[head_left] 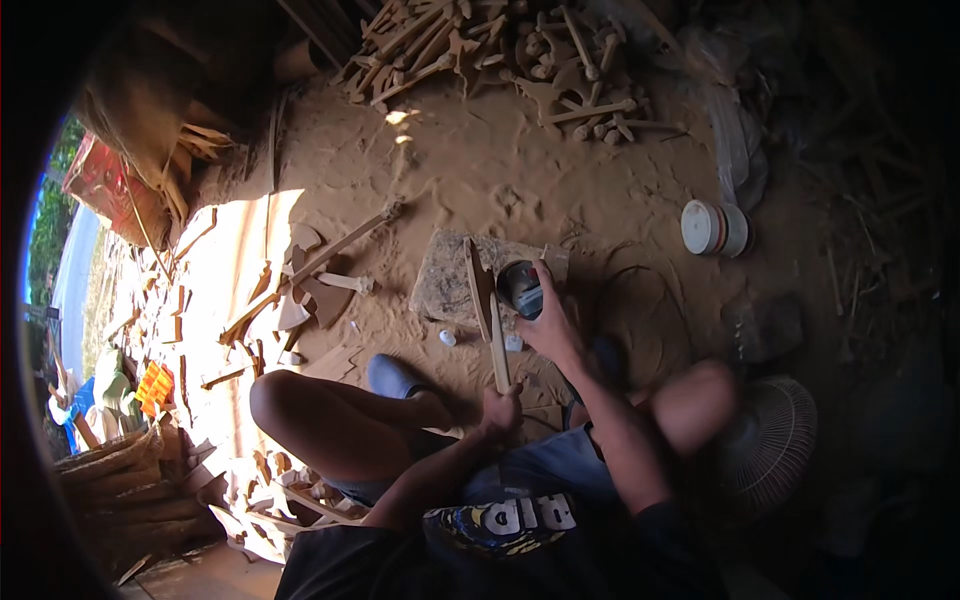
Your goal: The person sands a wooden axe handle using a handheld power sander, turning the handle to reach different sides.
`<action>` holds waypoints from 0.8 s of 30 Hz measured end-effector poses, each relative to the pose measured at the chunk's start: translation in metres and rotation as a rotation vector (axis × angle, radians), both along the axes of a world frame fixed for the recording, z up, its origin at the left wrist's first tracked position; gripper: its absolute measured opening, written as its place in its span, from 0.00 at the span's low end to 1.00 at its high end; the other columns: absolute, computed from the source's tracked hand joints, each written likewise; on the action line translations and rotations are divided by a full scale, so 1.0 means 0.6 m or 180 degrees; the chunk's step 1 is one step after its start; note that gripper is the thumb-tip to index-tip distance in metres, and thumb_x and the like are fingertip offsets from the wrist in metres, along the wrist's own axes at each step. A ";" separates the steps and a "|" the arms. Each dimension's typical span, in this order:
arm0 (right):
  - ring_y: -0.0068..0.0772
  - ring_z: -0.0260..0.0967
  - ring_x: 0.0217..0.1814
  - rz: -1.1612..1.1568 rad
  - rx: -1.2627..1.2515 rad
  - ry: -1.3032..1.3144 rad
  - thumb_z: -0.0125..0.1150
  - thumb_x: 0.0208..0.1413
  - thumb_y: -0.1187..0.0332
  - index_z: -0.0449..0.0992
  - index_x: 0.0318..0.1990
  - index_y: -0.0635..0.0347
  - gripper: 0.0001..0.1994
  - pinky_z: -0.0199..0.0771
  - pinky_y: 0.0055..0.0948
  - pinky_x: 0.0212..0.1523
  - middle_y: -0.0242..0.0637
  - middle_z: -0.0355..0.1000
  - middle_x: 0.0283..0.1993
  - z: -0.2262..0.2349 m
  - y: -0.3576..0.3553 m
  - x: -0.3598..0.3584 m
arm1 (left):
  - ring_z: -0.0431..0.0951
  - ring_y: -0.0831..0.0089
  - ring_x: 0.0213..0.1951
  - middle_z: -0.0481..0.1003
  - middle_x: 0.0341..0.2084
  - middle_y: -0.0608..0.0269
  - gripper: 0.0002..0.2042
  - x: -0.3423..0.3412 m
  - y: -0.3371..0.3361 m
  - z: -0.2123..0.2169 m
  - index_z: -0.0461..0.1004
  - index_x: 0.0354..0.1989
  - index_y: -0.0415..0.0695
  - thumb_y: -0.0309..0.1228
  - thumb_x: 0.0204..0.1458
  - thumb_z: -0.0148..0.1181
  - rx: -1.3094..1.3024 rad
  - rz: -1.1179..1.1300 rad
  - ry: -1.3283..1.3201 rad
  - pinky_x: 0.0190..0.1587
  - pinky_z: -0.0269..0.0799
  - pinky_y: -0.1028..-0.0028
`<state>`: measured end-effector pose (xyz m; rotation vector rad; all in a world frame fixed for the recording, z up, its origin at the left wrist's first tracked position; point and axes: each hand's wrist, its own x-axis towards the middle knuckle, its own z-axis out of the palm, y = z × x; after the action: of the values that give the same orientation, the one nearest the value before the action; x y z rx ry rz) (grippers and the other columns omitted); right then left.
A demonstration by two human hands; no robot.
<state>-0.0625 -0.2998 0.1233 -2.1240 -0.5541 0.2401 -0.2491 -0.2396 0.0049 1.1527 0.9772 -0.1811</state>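
Note:
In front of my lap, my left hand [501, 408] is closed around the lower end of a long wooden piece [498, 335]. Its pale shaft points away from me, and a flat, blade-like part lies along its upper end. Just to the right, my right hand [550, 325] grips a dark, rounded object [519, 290] with a glossy face; its exact kind is unclear. The object is close beside the wood, but I cannot tell whether they touch. Both are above a worn, pale block [432, 275] on the dusty ground.
Axe-shaped wooden pieces [325, 300] lie left in sunlight. A heap of wooden parts [430, 50] is at the far side. A white tub [704, 228] lies right, and a round fan grille [780, 440] stands beside my right knee. Two small white things [447, 338] rest near the block.

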 end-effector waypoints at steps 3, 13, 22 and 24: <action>0.66 0.77 0.58 0.0034 -0.0133 -0.0187 0.73 0.46 0.71 0.54 0.78 0.54 0.50 0.79 0.49 0.57 0.62 0.77 0.58 0.028 0.013 -0.005 | 0.65 0.74 0.12 0.66 0.12 0.66 0.19 -0.004 0.003 -0.013 0.66 0.20 0.44 0.37 0.61 0.62 0.0240 0.0084 0.0012 0.15 0.60 0.66; 0.69 0.78 0.50 0.0010 -0.0601 0.0246 0.73 0.47 0.68 0.54 0.79 0.53 0.49 0.80 0.55 0.51 0.65 0.80 0.47 0.031 0.020 0.001 | 0.67 0.72 0.12 0.67 0.12 0.64 0.20 0.002 0.000 -0.007 0.66 0.19 0.41 0.37 0.61 0.62 0.0232 -0.0015 0.0087 0.15 0.60 0.64; 0.70 0.79 0.47 -0.0012 -0.0138 -0.0436 0.78 0.51 0.55 0.55 0.78 0.57 0.50 0.81 0.55 0.45 0.65 0.80 0.46 -0.018 0.040 0.044 | 0.74 0.66 0.18 0.72 0.19 0.56 0.20 0.008 -0.004 -0.006 0.67 0.35 0.31 0.40 0.61 0.63 0.0285 -0.0206 0.0406 0.19 0.69 0.61; 0.70 0.79 0.47 0.0006 0.0144 -0.0765 0.77 0.52 0.55 0.55 0.77 0.57 0.49 0.81 0.55 0.45 0.64 0.80 0.46 -0.016 0.058 0.050 | 0.74 0.66 0.17 0.71 0.18 0.56 0.20 0.004 0.004 -0.013 0.67 0.36 0.31 0.40 0.61 0.63 0.0236 -0.0216 0.0447 0.19 0.69 0.62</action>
<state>-0.0324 -0.2649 0.1139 -2.1219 -0.6942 -0.0280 -0.2467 -0.2374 -0.0030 1.2550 1.0765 -0.2852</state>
